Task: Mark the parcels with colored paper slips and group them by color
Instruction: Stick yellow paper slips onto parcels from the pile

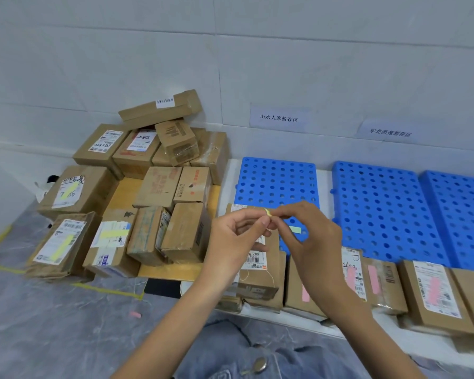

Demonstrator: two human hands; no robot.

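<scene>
Held: 1 small yellow slip (268, 212), pinched between the fingertips of my left hand (238, 231) and my right hand (309, 233), above a brown parcel (260, 272) at the front of 3 blue pallets (381, 209). Left: a heap of parcels (159, 149), 3 near ones bearing yellow strips. Right: a row of parcels (435, 291) marked pink.

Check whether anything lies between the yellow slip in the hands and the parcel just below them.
Nothing visible does. The left hand and right hand pinch the yellow slip over the brown parcel. Only the hands themselves hide part of its top.
</scene>
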